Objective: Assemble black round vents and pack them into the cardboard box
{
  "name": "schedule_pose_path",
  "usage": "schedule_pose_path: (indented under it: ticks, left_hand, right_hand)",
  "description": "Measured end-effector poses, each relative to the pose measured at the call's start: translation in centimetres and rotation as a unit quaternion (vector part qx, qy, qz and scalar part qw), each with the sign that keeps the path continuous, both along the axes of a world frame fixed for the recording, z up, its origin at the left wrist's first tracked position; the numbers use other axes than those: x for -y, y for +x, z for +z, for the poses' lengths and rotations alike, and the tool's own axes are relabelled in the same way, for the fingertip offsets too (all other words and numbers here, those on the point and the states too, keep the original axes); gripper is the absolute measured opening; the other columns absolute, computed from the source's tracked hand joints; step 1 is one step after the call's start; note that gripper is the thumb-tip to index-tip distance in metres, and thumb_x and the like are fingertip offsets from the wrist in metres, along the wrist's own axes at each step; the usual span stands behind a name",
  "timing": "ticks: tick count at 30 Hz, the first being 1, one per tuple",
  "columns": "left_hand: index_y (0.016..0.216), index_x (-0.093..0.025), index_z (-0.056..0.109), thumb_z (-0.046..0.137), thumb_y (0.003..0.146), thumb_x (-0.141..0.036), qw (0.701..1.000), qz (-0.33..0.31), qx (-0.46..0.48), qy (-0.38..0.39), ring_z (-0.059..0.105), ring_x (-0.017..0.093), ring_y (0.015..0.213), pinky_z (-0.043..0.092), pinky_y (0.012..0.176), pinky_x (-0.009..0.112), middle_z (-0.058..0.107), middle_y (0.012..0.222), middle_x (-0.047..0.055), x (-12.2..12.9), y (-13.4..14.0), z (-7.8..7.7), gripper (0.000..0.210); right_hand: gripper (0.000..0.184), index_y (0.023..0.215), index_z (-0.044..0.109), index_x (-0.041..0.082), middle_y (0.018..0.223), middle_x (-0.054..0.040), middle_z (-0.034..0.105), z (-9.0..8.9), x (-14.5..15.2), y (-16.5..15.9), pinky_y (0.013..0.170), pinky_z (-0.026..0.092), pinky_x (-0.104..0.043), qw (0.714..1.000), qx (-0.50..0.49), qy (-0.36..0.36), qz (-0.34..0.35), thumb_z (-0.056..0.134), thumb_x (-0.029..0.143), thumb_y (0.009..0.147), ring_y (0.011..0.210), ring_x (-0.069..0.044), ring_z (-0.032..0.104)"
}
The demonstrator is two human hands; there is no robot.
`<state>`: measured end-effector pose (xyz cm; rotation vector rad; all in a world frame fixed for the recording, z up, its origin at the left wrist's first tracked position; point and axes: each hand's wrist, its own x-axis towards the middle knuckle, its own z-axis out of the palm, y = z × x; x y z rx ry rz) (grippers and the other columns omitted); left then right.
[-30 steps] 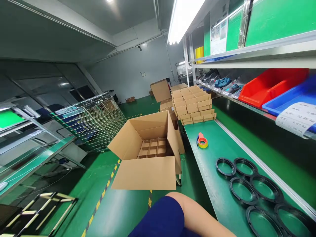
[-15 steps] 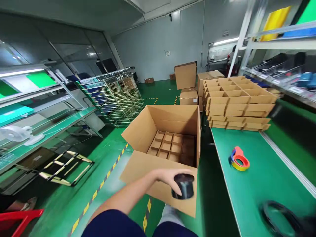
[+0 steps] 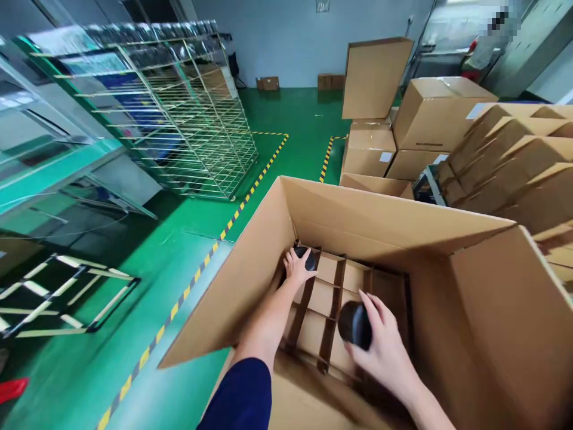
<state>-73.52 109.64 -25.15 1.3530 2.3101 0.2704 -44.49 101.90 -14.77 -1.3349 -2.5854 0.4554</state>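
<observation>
Reaching into an open cardboard box (image 3: 398,206), my left hand (image 3: 295,269) grips a black round object (image 3: 308,259) at the far-left cell of the cardboard divider (image 3: 323,297). Part of that object is hidden by my fingers. My right hand (image 3: 385,337) holds another black cylindrical object (image 3: 356,325), tilted, above the divider's cells nearer to me. Its fingers wrap round the right side of the piece. The other divider cells in sight show bare cardboard.
Stacked cardboard dividers (image 3: 514,161) stand at the right, close to the box. Closed cartons (image 3: 443,113) sit behind it. A wire rack (image 3: 179,119) and a tubular frame (image 3: 67,292) are at the left. Yellow-black tape (image 3: 179,304) marks the green floor.
My view has moved closer over the box. My left hand went from above the front flap into the far-left corner with its black object. My right hand has come into view holding another.
</observation>
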Motion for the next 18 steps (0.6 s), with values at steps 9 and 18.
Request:
schedule_pose_path:
  ticks: [9,18]
  left_hand:
    - [0.147,-0.044,0.032,0.086,0.062,-0.054,0.999,-0.045,0.004,0.023,0.021,0.047,0.139,0.016,0.113,0.064,0.017,0.156,0.015,-4.5,-3.0,-9.9,0.101]
    - [0.15,-0.039,0.029,0.069,0.078,-0.063,0.99,-0.133,0.002,0.043,-0.001,0.042,0.148,0.002,0.118,0.064,-0.001,0.163,0.013,-3.6,-3.6,-15.6,0.086]
  right_hand:
    - [0.112,0.158,0.012,0.028,0.157,-0.0145,0.025,-18.1,-16.9,-15.1,0.098,0.039,-0.061,0.976,0.195,-0.077,-0.057,0.076,0.044,0.067,0.139,-0.047,0.023]
    - [0.064,0.157,0.022,0.021,0.164,-0.0109,0.012,-26.6,-16.6,-13.2,0.117,0.011,-0.062,0.976,0.217,0.013,-0.007,0.039,0.045,0.1,0.15,-0.033,0.006]
